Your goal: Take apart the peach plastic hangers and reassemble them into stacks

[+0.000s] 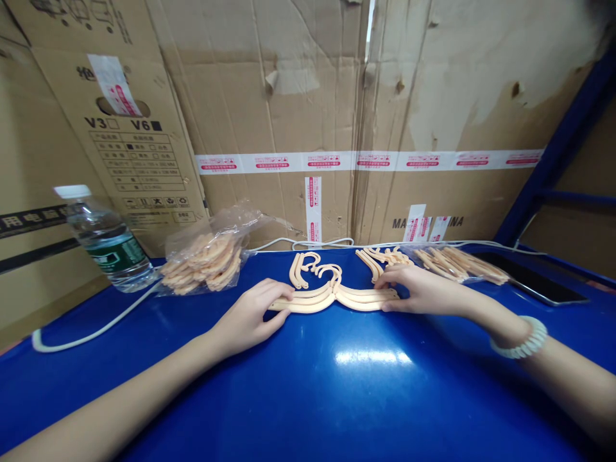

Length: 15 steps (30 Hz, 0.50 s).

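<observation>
Peach-coloured folding clothes hangers (310,305) lie spread on the blue table, their curved arms side by side and their hooks pointing away from me. My left hand (255,316) is closed around the left ends of the arms, thumb in front and fingers behind. At the right ends, my right hand (411,289) pinches the arms the same way. How many hangers are stacked there I cannot tell. Just behind them lies a folded hanger (299,271) with its hook to the right. More folded hangers (369,264) rest behind my right hand, which partly hides them.
A clear bag of peach hangers (206,260) sits at the left back, beside a water bottle (113,247). Another bag of hangers (462,263) and a dark phone (539,280) lie at the right. A white cable (96,339) runs over the table; cardboard (269,205) stands behind.
</observation>
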Each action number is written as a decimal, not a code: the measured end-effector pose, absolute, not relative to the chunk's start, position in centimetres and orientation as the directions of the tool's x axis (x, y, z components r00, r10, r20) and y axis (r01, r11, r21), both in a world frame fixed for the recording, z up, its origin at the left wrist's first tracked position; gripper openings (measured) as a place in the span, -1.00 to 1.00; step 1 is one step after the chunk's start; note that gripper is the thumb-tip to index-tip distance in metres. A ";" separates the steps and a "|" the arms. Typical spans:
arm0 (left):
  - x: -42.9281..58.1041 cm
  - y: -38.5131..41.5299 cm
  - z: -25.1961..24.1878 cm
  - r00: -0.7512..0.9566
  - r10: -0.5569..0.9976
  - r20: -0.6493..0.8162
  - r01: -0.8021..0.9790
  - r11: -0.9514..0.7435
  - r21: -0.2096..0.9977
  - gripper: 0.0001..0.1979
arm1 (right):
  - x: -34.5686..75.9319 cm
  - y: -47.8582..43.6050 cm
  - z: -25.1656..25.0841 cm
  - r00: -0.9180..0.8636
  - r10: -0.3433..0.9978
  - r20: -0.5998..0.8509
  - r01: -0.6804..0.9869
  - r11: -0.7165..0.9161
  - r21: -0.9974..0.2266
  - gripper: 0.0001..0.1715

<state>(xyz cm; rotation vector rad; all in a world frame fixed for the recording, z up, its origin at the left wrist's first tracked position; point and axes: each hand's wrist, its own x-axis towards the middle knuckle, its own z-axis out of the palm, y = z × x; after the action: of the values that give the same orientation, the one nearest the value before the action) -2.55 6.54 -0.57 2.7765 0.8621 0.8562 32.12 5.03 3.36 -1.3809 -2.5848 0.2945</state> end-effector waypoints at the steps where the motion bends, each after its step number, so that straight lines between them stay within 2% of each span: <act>1: -2.6 6.5 -0.6 0.679 0.549 0.487 0.488 -0.833 0.260 -0.82 | 32.1 5.0 3.4 -0.546 0.834 0.080 0.794 0.546 -0.267 -0.58; 11: -2.5 6.5 -0.5 0.678 0.546 0.492 0.480 -0.836 0.266 -0.83 | 32.4 5.1 3.5 -0.553 0.829 0.086 0.788 0.554 -0.270 -0.56; 15: -2.5 6.5 -0.5 0.679 0.551 0.485 0.483 -0.833 0.271 -0.83 | 32.6 5.3 3.7 -0.493 0.849 0.191 0.808 0.528 -0.260 -0.64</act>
<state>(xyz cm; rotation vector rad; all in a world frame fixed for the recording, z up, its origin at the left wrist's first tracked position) -2.50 6.48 -0.48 2.7670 0.8564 0.8592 32.61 5.29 3.66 -1.3825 -2.4762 0.1957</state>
